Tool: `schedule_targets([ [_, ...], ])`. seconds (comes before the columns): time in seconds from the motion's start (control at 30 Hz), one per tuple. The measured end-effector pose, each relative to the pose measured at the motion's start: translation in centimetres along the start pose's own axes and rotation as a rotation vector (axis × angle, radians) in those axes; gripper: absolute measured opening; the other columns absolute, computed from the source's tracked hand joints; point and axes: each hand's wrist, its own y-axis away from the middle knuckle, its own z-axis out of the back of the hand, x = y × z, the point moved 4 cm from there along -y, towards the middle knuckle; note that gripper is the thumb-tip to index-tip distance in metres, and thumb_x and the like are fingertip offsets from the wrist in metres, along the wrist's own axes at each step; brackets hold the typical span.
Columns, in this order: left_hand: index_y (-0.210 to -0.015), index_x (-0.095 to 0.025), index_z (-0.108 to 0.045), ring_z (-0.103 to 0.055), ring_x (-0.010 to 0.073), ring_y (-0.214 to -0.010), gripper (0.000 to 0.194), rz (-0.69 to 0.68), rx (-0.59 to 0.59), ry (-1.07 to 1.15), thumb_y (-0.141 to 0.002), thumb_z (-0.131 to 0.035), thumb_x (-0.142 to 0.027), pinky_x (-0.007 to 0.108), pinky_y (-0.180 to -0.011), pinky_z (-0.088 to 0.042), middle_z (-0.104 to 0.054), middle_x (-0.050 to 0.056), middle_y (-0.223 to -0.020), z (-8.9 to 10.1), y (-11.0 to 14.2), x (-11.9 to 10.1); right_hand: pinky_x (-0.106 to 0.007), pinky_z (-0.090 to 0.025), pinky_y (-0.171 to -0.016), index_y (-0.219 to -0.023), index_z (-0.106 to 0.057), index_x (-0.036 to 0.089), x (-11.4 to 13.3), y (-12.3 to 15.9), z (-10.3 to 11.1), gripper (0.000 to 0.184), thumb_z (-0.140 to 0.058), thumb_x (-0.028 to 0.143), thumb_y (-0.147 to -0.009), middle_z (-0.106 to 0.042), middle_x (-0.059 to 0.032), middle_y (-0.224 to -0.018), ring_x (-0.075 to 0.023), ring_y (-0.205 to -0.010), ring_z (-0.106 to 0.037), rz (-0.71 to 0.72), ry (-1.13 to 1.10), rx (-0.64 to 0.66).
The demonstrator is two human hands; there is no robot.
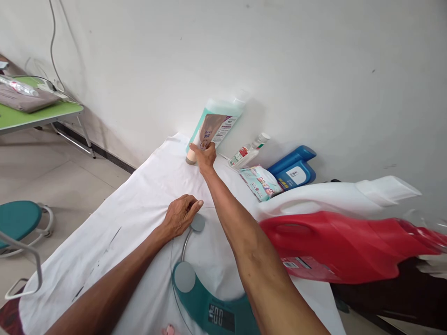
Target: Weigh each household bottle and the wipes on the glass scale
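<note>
My right hand (206,157) reaches to the back of the table, its fingers closed around the lower part of a beige and brown squeeze tube (213,125) that tilts with its cap down. Behind the tube leans a large clear bottle of pale teal liquid (198,124) against the wall. My left hand (182,214) rests on the white cloth with fingers loosely curled, thumb apart and nothing in it. Close by its thumb is a round grey pad of a teal digital scale (199,291). The scale's display is lit, and my right forearm hides part of it.
Right of the tube stand a small white bottle (246,154), a wipes pack (260,181) and a blue bottle (295,172). Large white (324,195) and red (335,246) jugs line the right edge. A teal stool (19,218) and green table (52,111) are at left.
</note>
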Motion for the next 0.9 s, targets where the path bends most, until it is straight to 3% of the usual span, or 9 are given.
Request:
schedule_targets([
  [0.17,-0.075,-0.023,-0.052,-0.056,0.0192,-0.072,0.045,-0.012,-0.002,-0.059,-0.108,-0.043,-0.053,0.033,-0.072,-0.040,-0.061,0.001,-0.077,0.1,-0.1,0.1,-0.036,-0.054,-0.093,-0.092,-0.053,0.026,1.1,1.6,4.4,0.043,-0.085,0.049,-0.076,-0.067,0.0001,-0.096,-0.0217,-0.093,-0.064,0.030,-0.010,-0.017],
  [0.27,-0.076,-0.023,-0.054,-0.059,0.0198,-0.075,0.044,-0.024,0.011,-0.095,-0.109,-0.043,-0.050,0.033,-0.073,-0.041,-0.064,0.002,-0.078,0.1,-0.2,0.2,-0.039,-0.054,-0.095,-0.093,-0.057,0.025,2.4,3.7,9.3,0.047,-0.089,0.051,-0.072,-0.068,-0.0005,-0.096,-0.0223,-0.096,-0.065,0.237,-0.037,0.004],
  [0.37,-0.082,-0.022,-0.062,-0.066,0.0213,-0.082,0.043,-0.039,0.022,-0.107,-0.110,-0.041,-0.046,0.033,-0.077,-0.045,-0.072,0.005,-0.087,0.0,-0.3,0.3,-0.044,-0.056,-0.098,-0.095,-0.062,0.025,3.0,8.0,15.0,0.047,-0.091,0.054,-0.070,-0.069,-0.0006,-0.098,-0.0238,-0.098,-0.068,0.353,-0.087,0.057],
  [0.53,-0.084,-0.021,-0.067,-0.068,0.0226,-0.085,0.037,-0.039,0.027,-0.139,-0.108,-0.044,-0.038,0.034,-0.079,-0.047,-0.076,0.006,-0.091,0.0,-0.4,0.3,-0.045,-0.063,-0.087,-0.096,-0.069,0.027,0.8,17.5,22.1,0.044,-0.094,0.052,-0.071,-0.074,-0.0015,-0.100,-0.0258,-0.101,-0.071,0.172,-0.105,0.107],
  [0.7,-0.083,-0.020,-0.067,-0.060,0.0198,-0.076,0.031,-0.047,0.010,-0.142,-0.104,-0.050,-0.035,0.033,-0.072,-0.042,-0.074,0.004,-0.085,-0.1,-0.3,0.3,-0.049,-0.066,-0.082,-0.102,-0.070,0.027,-2.9,23.3,24.1,0.051,-0.097,0.053,-0.067,-0.076,-0.0023,-0.096,-0.0275,-0.094,-0.073,0.080,-0.063,0.115],
  [0.8,-0.084,-0.019,-0.068,-0.057,0.0182,-0.073,0.028,-0.064,0.001,-0.123,-0.102,-0.053,-0.034,0.033,-0.070,-0.040,-0.072,0.003,-0.082,-0.2,-0.3,0.3,-0.052,-0.065,-0.085,-0.105,-0.069,0.028,-3.8,24.2,23.9,0.055,-0.098,0.056,-0.066,-0.074,-0.0034,-0.098,-0.0291,-0.097,-0.073,0.108,-0.063,0.073],
  [0.9,-0.084,-0.019,-0.068,-0.054,0.0169,-0.071,0.025,-0.071,-0.012,-0.103,-0.100,-0.056,-0.033,0.032,-0.069,-0.039,-0.070,0.002,-0.080,-0.2,-0.3,0.4,-0.051,-0.065,-0.089,-0.114,-0.067,0.029,-4.2,24.7,23.4,0.062,-0.096,0.059,-0.068,-0.073,-0.0059,-0.116,-0.0300,-0.109,-0.072,0.136,-0.101,0.069],
])
